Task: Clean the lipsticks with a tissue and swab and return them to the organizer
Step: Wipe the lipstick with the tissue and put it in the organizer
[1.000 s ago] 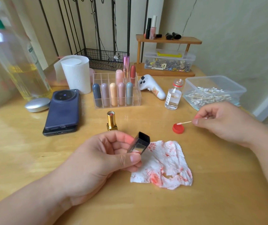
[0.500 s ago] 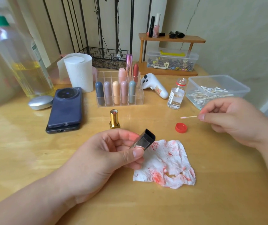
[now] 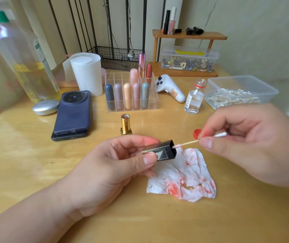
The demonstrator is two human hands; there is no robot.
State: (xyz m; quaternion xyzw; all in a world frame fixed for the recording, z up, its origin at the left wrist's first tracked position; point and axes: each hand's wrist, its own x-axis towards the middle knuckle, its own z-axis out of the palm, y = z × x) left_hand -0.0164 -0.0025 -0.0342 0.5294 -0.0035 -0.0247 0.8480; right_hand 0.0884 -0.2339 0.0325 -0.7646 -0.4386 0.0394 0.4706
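Head view: we see our left hand [image 3: 112,171] with its grip closed on a black, square-sided lipstick cap [image 3: 164,151], pinched between thumb and fingers just over the upper left corner of the crumpled white tissue smeared with red [image 3: 184,176], which lies flat on the pale wooden counter [image 3: 35,163]. The cap's open end faces right. Our right hand [image 3: 248,146] hovers above the tissue's upper right, its grip pinching a wooden-stemmed cotton swab [image 3: 189,142] whose pinkish tip sits at the cap's mouth; we cannot tell whether it touches the inside. Behind the tissue, to the left, the uncapped gold lipstick tube [image 3: 125,124] stands upright. Further behind the tissue stands the clear acrylic organizer [image 3: 154,100], with pastel lipsticks upright in its compartments. A small red bottle lid [image 3: 197,133] lies just behind the tissue, partly hidden by our right fingers, and a small clear glass bottle [image 3: 193,99] stands further back.
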